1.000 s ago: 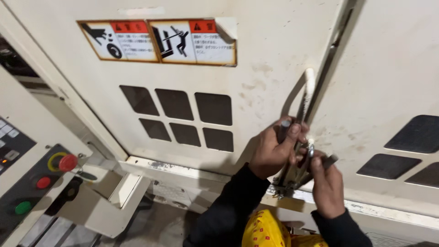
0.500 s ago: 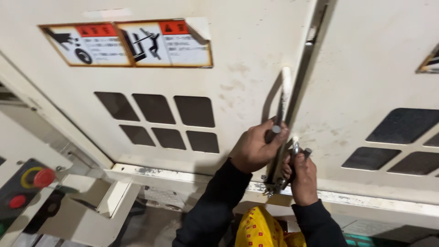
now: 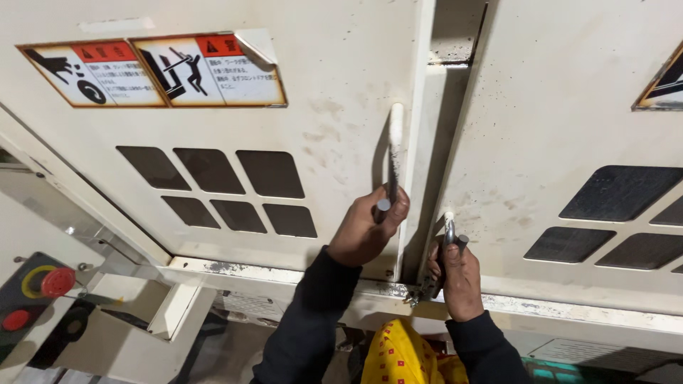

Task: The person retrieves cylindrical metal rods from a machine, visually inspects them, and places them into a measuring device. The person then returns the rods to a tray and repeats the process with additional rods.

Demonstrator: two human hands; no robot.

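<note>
1. Head view looked down on two cream sliding door panels of a machine enclosure, meeting at a narrow vertical gap that ran from 12 o'clock to 6 o'clock through the middle of the picture.
2. The left hand was curled shut around the lower end of the left door handle, a white vertical bar whose long axis ran 12 to 6 o'clock; most of the bar stood free above the fist, toward 12 o'clock.
3. The right hand sat just at 4 o'clock from the left one, across the gap, closed around a smaller upright metal handle on the right door panel; only the handle's tip showed above the fingers.
4. Both hands were near the gap, one on each side, with neither clearly nearer.
5. The left door panel had bare face toward 9 o'clock, bearing dark window slots and a warning label with a peeling corner at 10 o'clock.
6. At 6 o'clock the bottom rail ran under both doors, close below the hands, with chipped paint.
7. A control panel with a red stop button lay at 8 o'clock, well apart from the hands.
8. A yellow patterned cloth showed between the dark sleeves at 6 o'clock.
</note>
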